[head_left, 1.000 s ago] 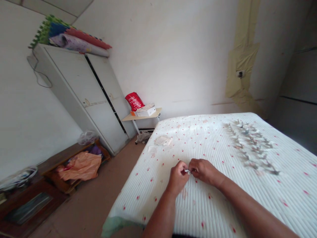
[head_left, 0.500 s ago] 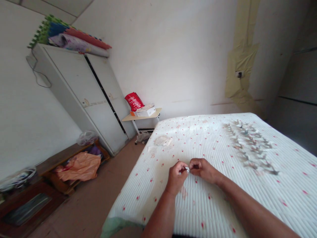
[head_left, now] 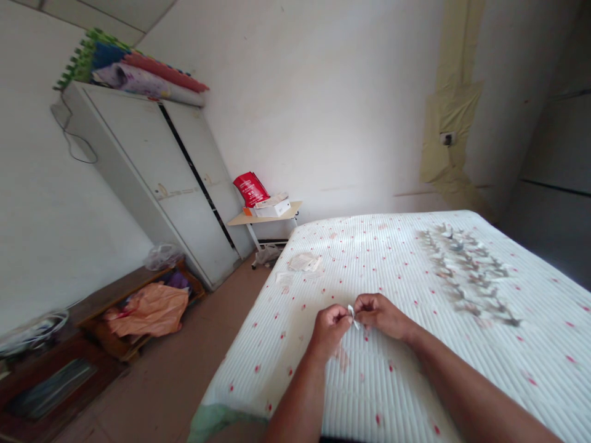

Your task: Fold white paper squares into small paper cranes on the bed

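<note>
A small folded piece of paper (head_left: pixel 353 314), whitish and narrow, is pinched between my two hands over the bed. My left hand (head_left: pixel 331 326) grips it from the left with thumb and forefinger. From the other side, the curled fingers of my right hand (head_left: pixel 379 315) close on its right edge. On the right part of the bed stand several small folded paper figures (head_left: pixel 482 280) in rows, greyish and blurred; they look like paper cranes. Loose sheets of paper (head_left: pixel 305 263) lie flat near the bed's left edge.
The bed has a white ribbed cover (head_left: pixel 369 246) with red dots. Behind it, a small table (head_left: pixel 240 219) holds a red bag (head_left: pixel 250 189) and a white box (head_left: pixel 273 209). A grey cabinet (head_left: pixel 138 147) and a low wooden unit (head_left: pixel 111 295) stand at left.
The folded paper has turned and now shows a longer, upright strip between my fingers. My right hand has come in to grip its right side; both hands stay in nearly the same place.
</note>
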Motion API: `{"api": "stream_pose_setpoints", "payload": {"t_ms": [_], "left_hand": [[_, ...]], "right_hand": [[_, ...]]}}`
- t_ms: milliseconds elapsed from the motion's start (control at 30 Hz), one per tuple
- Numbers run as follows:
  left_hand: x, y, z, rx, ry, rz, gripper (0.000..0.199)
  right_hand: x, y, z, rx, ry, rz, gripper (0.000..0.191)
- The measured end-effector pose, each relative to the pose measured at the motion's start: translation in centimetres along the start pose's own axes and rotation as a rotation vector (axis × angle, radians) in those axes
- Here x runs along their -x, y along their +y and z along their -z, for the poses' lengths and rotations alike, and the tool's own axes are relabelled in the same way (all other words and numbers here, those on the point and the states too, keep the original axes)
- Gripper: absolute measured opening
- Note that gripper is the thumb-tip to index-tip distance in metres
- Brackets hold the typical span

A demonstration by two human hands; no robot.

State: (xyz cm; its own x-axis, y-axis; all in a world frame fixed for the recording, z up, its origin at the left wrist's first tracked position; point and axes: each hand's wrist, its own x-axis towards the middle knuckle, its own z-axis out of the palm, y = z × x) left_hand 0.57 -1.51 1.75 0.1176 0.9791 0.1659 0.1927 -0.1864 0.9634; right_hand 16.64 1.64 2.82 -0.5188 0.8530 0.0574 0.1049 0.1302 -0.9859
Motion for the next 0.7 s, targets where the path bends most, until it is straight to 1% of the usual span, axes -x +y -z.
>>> {"api": "stream_pose_setpoints", "payload": {"t_ms": [100, 200, 333, 533, 633, 700], "left_hand": [[-0.01, 0.05, 0.2, 0.043, -0.037, 0.026, 0.019], [0.02, 0.1, 0.22, 0.055, -0.038, 0.03, 0.02], [0.15, 0.08, 0.07, 0.026, -0.034, 0.032, 0.016], [0.28, 0.06, 0.06, 0.007, -0.066, 0.018, 0.009], [0.3, 0.21, 0.08, 0.02, -0.082, 0.041, 0.01], [0.3, 0.25, 0.09, 0.032, -0.089, 0.069, 0.01]], "right_hand": [[-0.02, -0.02, 0.07, -0.016, -0.011, -0.015, 0.009], [0.02, -0.02, 0.11, -0.025, -0.038, -0.024, 0.011], [0.16, -0.15, -0.07, -0.003, -0.048, -0.015, 0.012], [0.36, -0.13, -0.24, 0.076, -0.065, 0.009, 0.017], [0.31, 0.12, -0.19, 0.093, -0.076, 0.016, 0.018], [0.26, 0.13, -0.26, 0.108, -0.061, 0.024, 0.017]]}}
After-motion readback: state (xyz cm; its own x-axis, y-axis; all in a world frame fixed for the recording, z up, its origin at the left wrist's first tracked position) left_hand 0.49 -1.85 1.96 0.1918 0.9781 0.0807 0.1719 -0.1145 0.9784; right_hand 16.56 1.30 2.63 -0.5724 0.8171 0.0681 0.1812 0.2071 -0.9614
